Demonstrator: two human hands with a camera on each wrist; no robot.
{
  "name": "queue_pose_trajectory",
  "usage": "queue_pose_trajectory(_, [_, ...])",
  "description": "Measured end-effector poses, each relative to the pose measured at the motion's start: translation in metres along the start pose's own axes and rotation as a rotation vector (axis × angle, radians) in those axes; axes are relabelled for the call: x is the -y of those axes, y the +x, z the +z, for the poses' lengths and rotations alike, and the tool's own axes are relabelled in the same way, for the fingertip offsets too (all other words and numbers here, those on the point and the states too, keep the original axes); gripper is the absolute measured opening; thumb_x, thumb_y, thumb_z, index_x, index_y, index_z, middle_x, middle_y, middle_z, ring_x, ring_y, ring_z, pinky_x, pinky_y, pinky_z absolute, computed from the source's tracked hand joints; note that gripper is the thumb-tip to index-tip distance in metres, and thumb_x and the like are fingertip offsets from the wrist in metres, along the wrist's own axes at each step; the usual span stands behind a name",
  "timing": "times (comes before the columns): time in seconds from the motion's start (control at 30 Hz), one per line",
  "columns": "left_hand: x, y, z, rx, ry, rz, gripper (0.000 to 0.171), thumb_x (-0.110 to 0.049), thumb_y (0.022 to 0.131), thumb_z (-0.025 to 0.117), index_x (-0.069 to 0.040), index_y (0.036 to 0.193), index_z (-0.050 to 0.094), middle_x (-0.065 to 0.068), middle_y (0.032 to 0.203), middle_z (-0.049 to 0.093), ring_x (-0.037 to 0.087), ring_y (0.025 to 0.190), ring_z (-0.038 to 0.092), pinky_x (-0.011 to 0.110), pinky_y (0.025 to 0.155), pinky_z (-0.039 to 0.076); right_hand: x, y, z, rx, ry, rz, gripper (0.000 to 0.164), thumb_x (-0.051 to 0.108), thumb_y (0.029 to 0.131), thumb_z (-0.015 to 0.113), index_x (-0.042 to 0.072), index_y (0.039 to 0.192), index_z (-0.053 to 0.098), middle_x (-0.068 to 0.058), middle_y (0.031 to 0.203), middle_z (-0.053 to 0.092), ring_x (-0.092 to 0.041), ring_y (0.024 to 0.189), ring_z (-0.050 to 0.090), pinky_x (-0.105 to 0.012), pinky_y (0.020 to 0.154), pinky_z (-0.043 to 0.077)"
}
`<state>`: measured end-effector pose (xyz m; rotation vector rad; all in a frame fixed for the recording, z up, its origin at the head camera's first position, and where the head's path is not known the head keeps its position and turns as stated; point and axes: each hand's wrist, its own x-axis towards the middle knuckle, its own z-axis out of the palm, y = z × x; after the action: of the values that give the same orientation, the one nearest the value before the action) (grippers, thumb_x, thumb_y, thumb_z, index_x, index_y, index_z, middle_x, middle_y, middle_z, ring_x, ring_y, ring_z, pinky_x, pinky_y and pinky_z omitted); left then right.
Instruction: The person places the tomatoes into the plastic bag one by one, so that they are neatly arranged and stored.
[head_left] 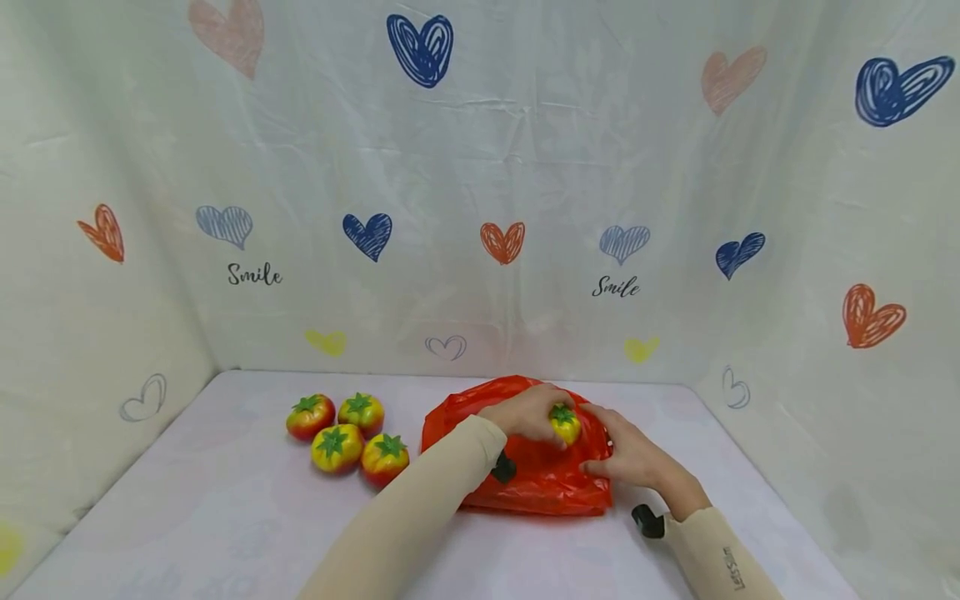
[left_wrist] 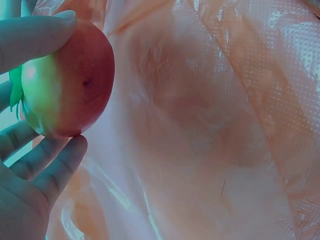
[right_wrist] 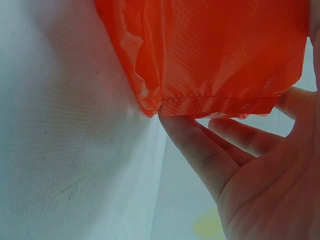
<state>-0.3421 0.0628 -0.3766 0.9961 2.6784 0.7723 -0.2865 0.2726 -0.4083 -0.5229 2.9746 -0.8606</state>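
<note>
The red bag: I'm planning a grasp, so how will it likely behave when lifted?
The red bag will probably sag and fold, as its surface is creased. Its thin-looking film suggests little weight of its own. The glossy highlights hint that it may be somewhat slippery.

The head camera is looking forward and down from above and behind the left hand [head_left: 529,414] and the right hand [head_left: 636,457], taking in the tabletop [head_left: 247,508] around them and the patterned curtain [head_left: 465,179] beyond. The left-wrist camera is facing the left hand's fingers at close range, framing the red-and-yellow fruit [left_wrist: 75,85] between them and the red bag [head_left: 536,479] beside them. The right-wrist camera, also close, is facing the right hand's fingers against the bag. Head and left-wrist views are sharing the fruit; all three are showing the bag.
</note>
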Motion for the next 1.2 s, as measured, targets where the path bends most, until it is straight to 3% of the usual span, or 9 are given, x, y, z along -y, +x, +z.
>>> queue_pose_trajectory(0.4, [0.004,0.001,0.003,0.022,0.099,-0.039,0.062,-0.033,0.077,0.080,-0.024,0.132,0.054,-0.007,0.124,0.052,0.011,0.108,0.048,0.031,0.095,0.045,-0.001,0.001,0.000,0.007,0.006,0.012,0.093,0.032,0.069,0.082,0.019,0.147,0.032,-0.006,0.143,0.040,-0.030,0.128,0.040,-0.051,0.090,0.049])
queue_pose_trajectory(0.83, [0.008,0.006,0.011,0.036,0.158,-0.056,0.060,-0.034,0.078,0.078,-0.026,0.133,0.054,-0.005,0.128,0.050,0.011,0.107,0.048,0.031,0.094,0.046,0.000,0.002,0.001,0.008,0.011,0.025,0.092,0.029,0.069,0.082,0.020,0.147,0.033,-0.002,0.142,0.041,-0.026,0.126,0.042,-0.050,0.092,0.048])
queue_pose_trajectory(0.97, [0.006,0.006,0.010,0.040,0.154,-0.079,0.060,-0.036,0.079,0.078,-0.027,0.133,0.053,-0.003,0.134,0.047,0.012,0.109,0.047,0.034,0.095,0.046,0.000,0.002,0.001,0.007,0.010,0.026,0.092,0.029,0.069,0.082,0.020,0.147,0.033,-0.003,0.143,0.041,-0.027,0.127,0.041,-0.051,0.092,0.048])
queue_pose_trajectory(1.2, [0.001,0.005,0.011,0.039,0.133,-0.098,0.061,-0.038,0.078,0.078,-0.029,0.133,0.052,-0.006,0.129,0.048,0.012,0.109,0.047,0.035,0.094,0.047,0.000,0.001,0.002,0.014,0.018,0.027,0.092,0.028,0.070,0.081,0.019,0.147,0.032,-0.004,0.143,0.040,-0.027,0.127,0.041,-0.052,0.093,0.046])
